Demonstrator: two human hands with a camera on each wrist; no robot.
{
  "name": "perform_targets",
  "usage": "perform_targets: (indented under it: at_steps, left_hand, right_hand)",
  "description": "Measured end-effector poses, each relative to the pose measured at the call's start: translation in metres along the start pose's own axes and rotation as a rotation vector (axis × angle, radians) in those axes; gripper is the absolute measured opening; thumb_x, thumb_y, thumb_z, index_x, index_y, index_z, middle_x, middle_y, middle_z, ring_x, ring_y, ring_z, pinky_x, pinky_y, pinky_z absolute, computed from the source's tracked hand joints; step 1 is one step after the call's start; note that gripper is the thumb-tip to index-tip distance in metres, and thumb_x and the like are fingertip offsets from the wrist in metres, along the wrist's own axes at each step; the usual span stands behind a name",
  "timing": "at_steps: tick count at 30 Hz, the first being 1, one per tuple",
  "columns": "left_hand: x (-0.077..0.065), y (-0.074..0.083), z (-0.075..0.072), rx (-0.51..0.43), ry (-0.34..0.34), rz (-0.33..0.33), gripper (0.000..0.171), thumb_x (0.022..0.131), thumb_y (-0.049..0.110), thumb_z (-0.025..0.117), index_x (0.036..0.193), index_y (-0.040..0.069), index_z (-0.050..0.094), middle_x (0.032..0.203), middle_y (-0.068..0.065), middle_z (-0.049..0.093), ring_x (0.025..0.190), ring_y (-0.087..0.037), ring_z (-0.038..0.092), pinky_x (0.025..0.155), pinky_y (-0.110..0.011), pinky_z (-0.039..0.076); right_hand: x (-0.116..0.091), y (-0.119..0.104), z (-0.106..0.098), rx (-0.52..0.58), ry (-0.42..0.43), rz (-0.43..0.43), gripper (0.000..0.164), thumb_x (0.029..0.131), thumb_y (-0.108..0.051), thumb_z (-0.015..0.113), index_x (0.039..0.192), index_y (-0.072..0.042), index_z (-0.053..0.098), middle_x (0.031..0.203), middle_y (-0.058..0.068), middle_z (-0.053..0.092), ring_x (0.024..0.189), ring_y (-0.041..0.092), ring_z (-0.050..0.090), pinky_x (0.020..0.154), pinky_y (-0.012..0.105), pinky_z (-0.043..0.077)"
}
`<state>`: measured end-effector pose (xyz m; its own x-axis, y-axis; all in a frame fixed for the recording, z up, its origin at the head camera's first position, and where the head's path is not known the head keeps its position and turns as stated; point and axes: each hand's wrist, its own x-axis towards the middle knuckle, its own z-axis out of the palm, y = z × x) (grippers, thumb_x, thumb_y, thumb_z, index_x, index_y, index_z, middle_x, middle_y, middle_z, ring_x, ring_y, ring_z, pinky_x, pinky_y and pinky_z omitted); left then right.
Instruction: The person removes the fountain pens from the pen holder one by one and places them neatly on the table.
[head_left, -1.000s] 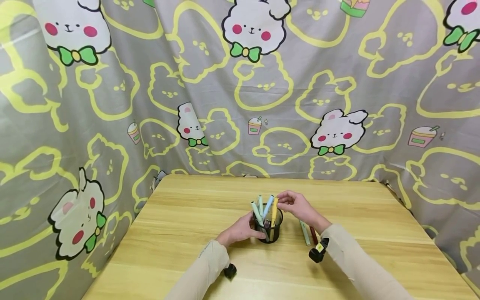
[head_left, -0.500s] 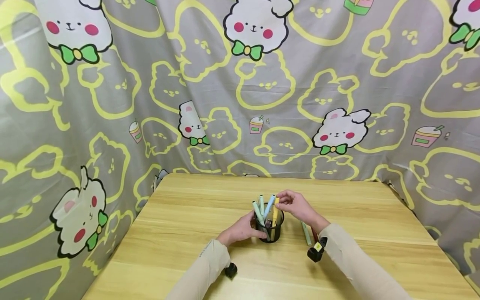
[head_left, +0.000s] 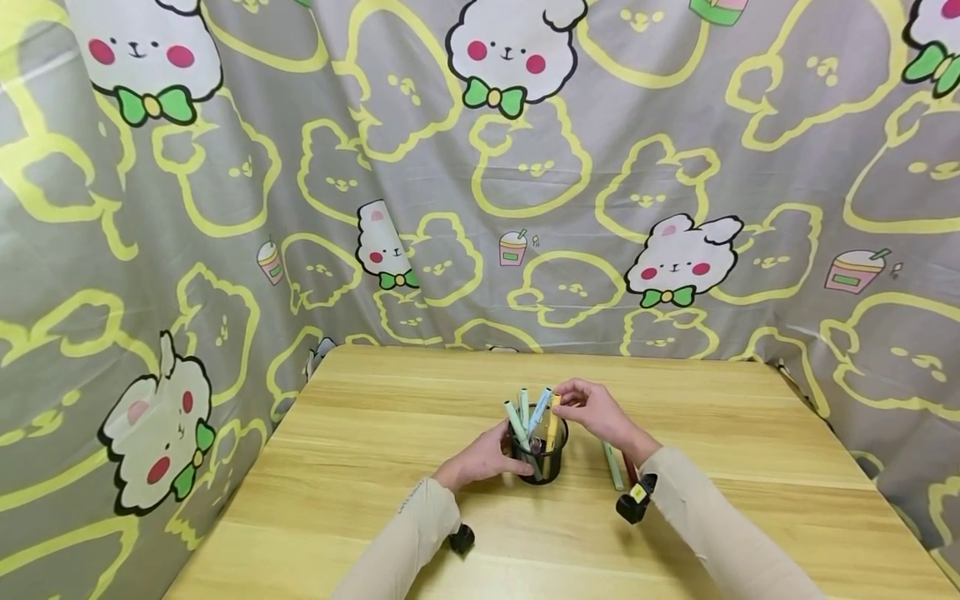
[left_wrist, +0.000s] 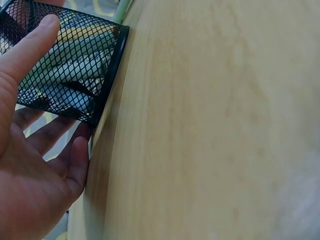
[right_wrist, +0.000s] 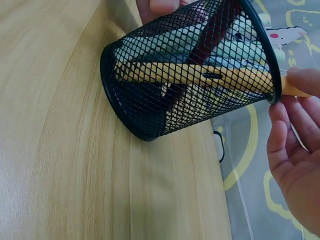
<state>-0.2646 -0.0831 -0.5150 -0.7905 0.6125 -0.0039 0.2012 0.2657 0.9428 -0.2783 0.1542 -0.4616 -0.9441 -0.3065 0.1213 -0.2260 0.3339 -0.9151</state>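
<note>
A black mesh pen cup (head_left: 551,468) stands upright on the wooden table. My left hand (head_left: 482,458) holds it from the left; in the left wrist view the thumb lies along the mesh wall (left_wrist: 75,55) and the fingers reach beneath its far side. Within the cup are two pale green pens (head_left: 514,421), a light blue pen (head_left: 538,412), a yellow pen (head_left: 552,429) and a dark pen seen through the mesh. At the cup's right rim my right hand (head_left: 597,414) pinches the yellow pen's upper end (right_wrist: 295,91) between thumb and fingers.
To the cup's right, a pale green pen (head_left: 612,467) and a dark red pen (head_left: 628,469) lie on the table (head_left: 375,417), partly under my right forearm. A grey curtain (head_left: 450,183) with cartoon prints hangs behind and beside the table.
Both hands and the cup stay almost in place. My right fingertips overlap the yellow pen's top a little more than a second ago.
</note>
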Motion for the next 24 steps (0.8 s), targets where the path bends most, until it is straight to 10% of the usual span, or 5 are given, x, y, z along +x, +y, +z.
perform_targets:
  at_steps: [24]
  left_hand:
    - [0.000,0.000,-0.001,0.065,0.019,-0.015,0.082,0.077,0.015,0.079,0.144,0.006,0.032,0.126,0.000,0.054,0.117,-0.017,0.049,0.099,-0.035,0.038]
  right_hand:
    - [-0.007,-0.022,-0.021,0.138,0.100,-0.128,0.033,0.089,-0.007,0.066,0.116,0.009,0.056,0.092,0.017,0.064,0.080,0.040,0.060,0.068,0.029,0.053]
